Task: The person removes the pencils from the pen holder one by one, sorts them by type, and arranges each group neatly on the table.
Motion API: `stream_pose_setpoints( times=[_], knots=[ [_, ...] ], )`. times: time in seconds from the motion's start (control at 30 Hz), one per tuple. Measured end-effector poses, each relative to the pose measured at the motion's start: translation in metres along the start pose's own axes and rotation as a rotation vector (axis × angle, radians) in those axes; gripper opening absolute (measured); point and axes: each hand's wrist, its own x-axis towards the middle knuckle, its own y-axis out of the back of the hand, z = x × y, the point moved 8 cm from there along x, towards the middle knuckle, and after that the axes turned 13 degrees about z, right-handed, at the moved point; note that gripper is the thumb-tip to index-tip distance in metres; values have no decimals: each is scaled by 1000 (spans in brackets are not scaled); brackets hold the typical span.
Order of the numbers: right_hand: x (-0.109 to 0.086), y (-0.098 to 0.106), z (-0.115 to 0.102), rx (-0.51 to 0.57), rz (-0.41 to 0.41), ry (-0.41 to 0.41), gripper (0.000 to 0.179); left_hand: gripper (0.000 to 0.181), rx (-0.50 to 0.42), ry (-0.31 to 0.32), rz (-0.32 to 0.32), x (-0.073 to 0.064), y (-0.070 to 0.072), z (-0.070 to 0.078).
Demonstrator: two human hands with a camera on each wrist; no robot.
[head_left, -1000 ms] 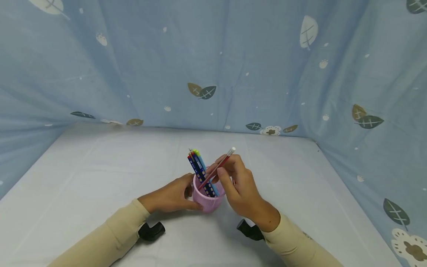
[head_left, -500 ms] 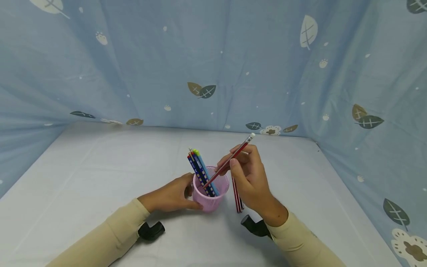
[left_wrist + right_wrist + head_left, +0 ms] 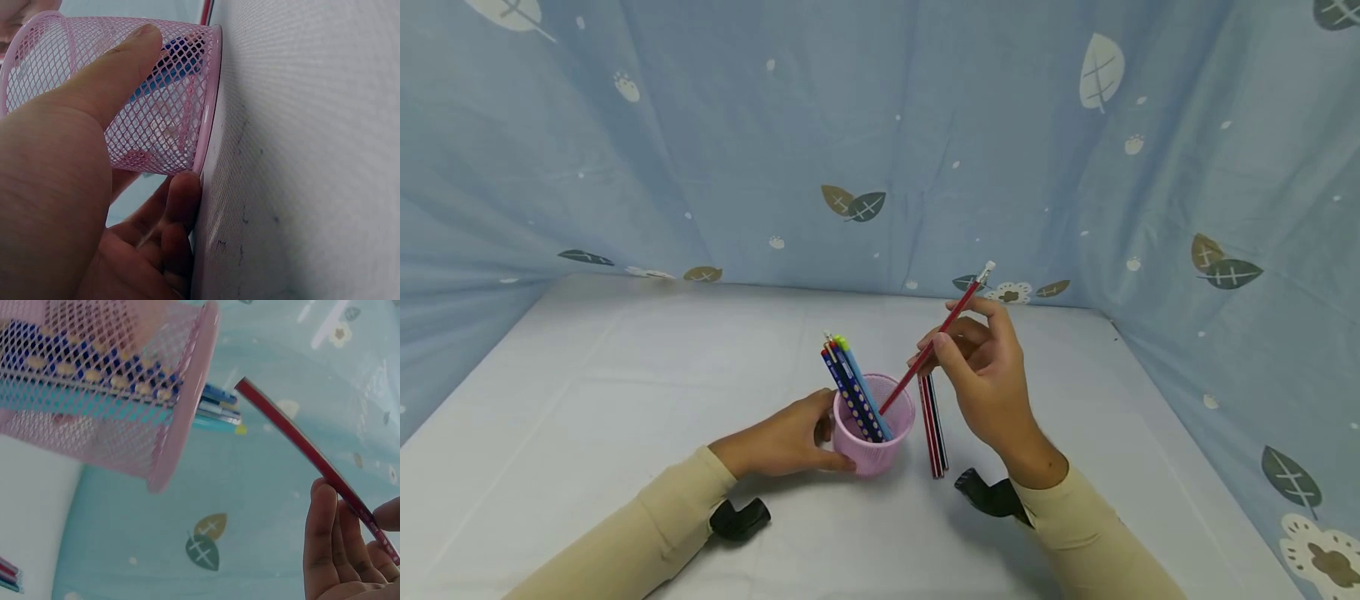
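My left hand [image 3: 790, 435] grips a pink mesh pen cup [image 3: 874, 458] from its left side; the left wrist view shows the thumb across the mesh [image 3: 147, 134] and the fingers by its base. Dark blue dotted pencils [image 3: 850, 393] and a light blue stick with a yellow-green end lean inside. My right hand [image 3: 988, 387] pinches a red pencil [image 3: 958, 309] with a white eraser, slanted, eraser end up. In the head view its lower end overlaps the cup's mouth; in the right wrist view that end of the pencil [image 3: 300, 440] is outside the rim.
Several red and black striped pencils [image 3: 934, 437] lie on the white tabletop [image 3: 662, 375] just right of the cup. Blue leaf-print cloth [image 3: 880, 125] hangs behind and at both sides. Dark curved pieces [image 3: 741, 520] sit at both wrists.
My right hand has moved up and to the right, drawing the red pencil away from the other pencils. The striped pencils on the table have come into view. The left hand and cup stay put.
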Motion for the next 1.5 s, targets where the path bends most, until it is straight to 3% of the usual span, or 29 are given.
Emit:
stream_pose_setpoints(
  times=[0.3, 0.7, 0.97, 1.2, 1.5],
  knots=[
    [13, 13, 27, -77, 24, -111, 39, 75, 9, -12, 5, 0, 2, 3],
    [17, 24, 70, -184, -41, -328, 42, 73, 7, -18, 12, -1, 2, 3],
    [18, 32, 98, -252, -63, -414, 37, 72, 11, -26, 21, -1, 3, 4],
    [15, 35, 118, -313, -122, -513, 37, 72, 14, -29, 21, 0, 3, 4],
    [10, 37, 137, -322, -215, -575, 43, 73, 10, -30, 18, 0, 3, 6]
  ],
)
